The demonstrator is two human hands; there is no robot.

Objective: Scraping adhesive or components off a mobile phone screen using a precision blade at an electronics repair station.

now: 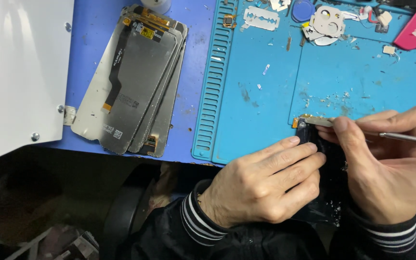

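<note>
dark phone screen [324, 163] on blue mat [266, 106], between both hands | left hand [261, 185] flat on it, fingers together | right hand [386, 163] pinches metal tool [408, 138] | grey screen stack [136, 82] far left, white square labels

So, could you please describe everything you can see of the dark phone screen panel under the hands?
The dark, glossy phone screen panel lies flat on the blue work mat, at its near edge. A gold-coloured strip runs along its far end. Its glass looks cracked near the lower edge. The left hand presses on it; the right hand holds a thin metal tool at the strip.
</note>
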